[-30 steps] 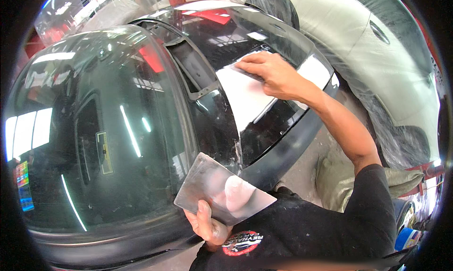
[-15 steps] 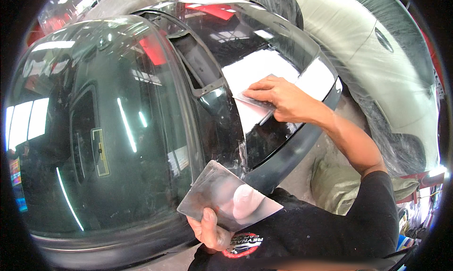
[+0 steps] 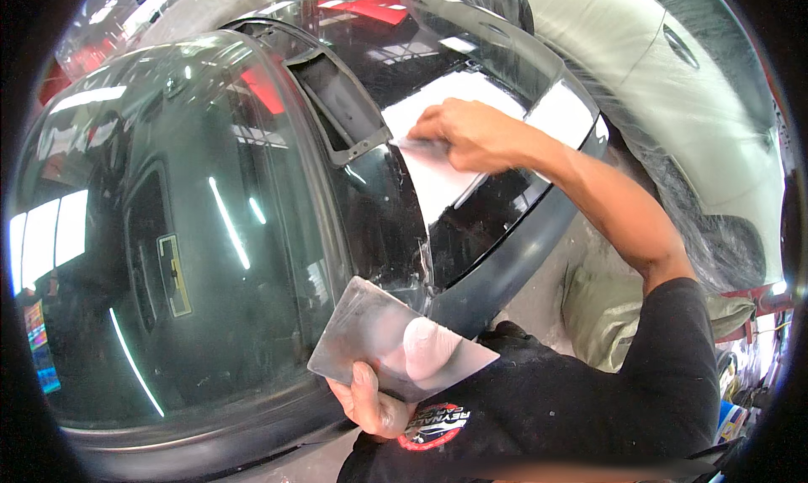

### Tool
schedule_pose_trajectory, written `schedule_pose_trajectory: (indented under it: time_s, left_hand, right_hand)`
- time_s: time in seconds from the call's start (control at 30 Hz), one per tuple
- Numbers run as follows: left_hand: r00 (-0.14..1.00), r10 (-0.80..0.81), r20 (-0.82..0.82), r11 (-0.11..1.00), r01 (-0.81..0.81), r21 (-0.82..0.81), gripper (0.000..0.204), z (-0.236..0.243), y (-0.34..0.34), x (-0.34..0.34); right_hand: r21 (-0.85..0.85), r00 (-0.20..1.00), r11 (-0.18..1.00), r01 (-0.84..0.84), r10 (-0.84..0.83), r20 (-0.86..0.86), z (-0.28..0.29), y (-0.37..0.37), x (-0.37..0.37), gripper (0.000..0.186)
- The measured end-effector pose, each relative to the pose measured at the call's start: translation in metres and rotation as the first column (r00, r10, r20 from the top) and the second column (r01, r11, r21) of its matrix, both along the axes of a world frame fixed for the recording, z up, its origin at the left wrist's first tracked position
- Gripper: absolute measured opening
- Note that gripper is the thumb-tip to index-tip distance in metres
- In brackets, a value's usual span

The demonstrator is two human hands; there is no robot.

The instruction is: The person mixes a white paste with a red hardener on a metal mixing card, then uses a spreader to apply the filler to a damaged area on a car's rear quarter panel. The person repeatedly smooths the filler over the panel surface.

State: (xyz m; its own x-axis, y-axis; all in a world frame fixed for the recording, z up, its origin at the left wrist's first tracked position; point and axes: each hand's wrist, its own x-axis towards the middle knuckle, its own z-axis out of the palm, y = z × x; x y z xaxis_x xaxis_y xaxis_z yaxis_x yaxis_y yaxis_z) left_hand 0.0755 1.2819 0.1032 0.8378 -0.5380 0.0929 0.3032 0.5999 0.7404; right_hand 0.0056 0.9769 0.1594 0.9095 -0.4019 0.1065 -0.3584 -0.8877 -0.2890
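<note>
My left hand (image 3: 370, 406) grips the lower edge of a flat grey mixing board (image 3: 347, 336), thumb on top. A smooth lump of pale pink filler paste (image 3: 429, 350) sits on the board. Over the black car's rear panel (image 3: 459, 239), my right hand (image 3: 480, 138) is closed round a thin spreader (image 3: 423, 145), partly hidden and blurred. The spreader is at the panel's left edge, close to the lamp-shaped opening (image 3: 337, 100). A bright white patch (image 3: 442, 188) shows beneath that hand; reflected light and paste are hard to tell apart there.
The car's dark rear window (image 3: 244, 315) fills the left side, reflecting lights. A second car under clear plastic sheeting (image 3: 623, 71) stands at the right. Beyond my right arm, a greenish sack (image 3: 598, 315) lies on the floor.
My right hand has moved up and left with the spreader, toward the opening, and the spreader's face shows less. The left hand and board have shifted only slightly.
</note>
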Motion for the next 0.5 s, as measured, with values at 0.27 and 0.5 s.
schedule_pose_trajectory:
  time_s: [0.27,0.5]
  left_hand:
    - [0.999,-0.030,0.043,0.999,0.029,0.021,0.056,-0.001,0.001,0.003]
    - [0.999,0.039,0.023,0.996,-0.041,0.085,0.056,-0.002,0.003,0.001]
  right_hand:
    - [-0.206,0.989,0.973,-0.103,0.121,0.081,-0.028,0.092,-0.058,0.069]
    - [-0.179,0.966,0.982,-0.068,0.109,0.232,0.011,0.067,-0.079,0.061]
